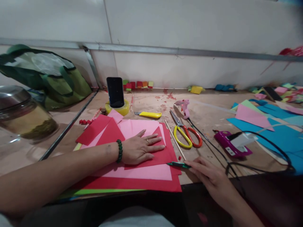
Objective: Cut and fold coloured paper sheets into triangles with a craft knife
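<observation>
My left hand (139, 147) lies flat with its fingers spread, pressing on a red paper piece (163, 154) that rests over pink paper (151, 173) and more red sheets (175, 184). In my right hand (208, 175) is a green pen (178, 164), pinched between the fingers, its tip by the red paper's right corner. A thin wooden stick (175, 140) leans just beyond the pen. Scissors (186, 134) with yellow and red handles lie behind it. Folded red paper (94, 132) sits on the stack's left part.
Behind the stack are a yellow utility knife (150, 114) and a phone (115, 92) propped on a tape roll (118, 110). A pink glue gun (186, 108) trails its cord toward a purple power strip (233, 145). A glass jar (26, 116) and green bag (63, 82) stand left; blue paper (251, 126) lies right.
</observation>
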A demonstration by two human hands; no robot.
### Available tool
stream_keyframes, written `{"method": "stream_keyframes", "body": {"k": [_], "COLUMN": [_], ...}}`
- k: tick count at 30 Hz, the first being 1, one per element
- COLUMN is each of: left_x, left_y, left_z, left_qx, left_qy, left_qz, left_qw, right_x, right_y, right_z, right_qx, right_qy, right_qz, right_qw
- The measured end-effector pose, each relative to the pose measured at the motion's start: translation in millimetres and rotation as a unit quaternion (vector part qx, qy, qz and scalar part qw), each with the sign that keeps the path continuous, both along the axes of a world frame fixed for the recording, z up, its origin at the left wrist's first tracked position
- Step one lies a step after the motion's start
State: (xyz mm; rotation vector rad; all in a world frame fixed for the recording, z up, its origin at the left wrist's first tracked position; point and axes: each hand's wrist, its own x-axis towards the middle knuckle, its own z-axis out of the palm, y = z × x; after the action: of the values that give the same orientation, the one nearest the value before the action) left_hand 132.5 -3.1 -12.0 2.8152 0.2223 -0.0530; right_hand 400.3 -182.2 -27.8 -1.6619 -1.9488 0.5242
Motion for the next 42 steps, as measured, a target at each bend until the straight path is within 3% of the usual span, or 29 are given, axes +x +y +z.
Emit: {"method": "stream_keyframes", "body": {"k": [19,32,42], "left_x": [0.5,1.0,-7.7], "left_y": [-1.7,-1.2,0.0], "left_z": [2.0,-3.3,8.8], "left_qx": [0.001,-0.012,-0.022], "left_qy": [0.013,-0.007,-0.005], "left_qz": [0.006,0.014,0.030], "left_qw": [1.000,1.000,0.999], "right_x": [-2.8,-9.9,-6.9], "right_y": [4.8,8.9,11.7], "right_z": [3.7,6.6,4.3], "right_qx": [-0.022,0.005,-0.019], "right_qy": [0.004,-0.002,0.002], "right_qz": [0.020,0.026,0.027], "right_qw": [1.000,1.000,0.999]}}
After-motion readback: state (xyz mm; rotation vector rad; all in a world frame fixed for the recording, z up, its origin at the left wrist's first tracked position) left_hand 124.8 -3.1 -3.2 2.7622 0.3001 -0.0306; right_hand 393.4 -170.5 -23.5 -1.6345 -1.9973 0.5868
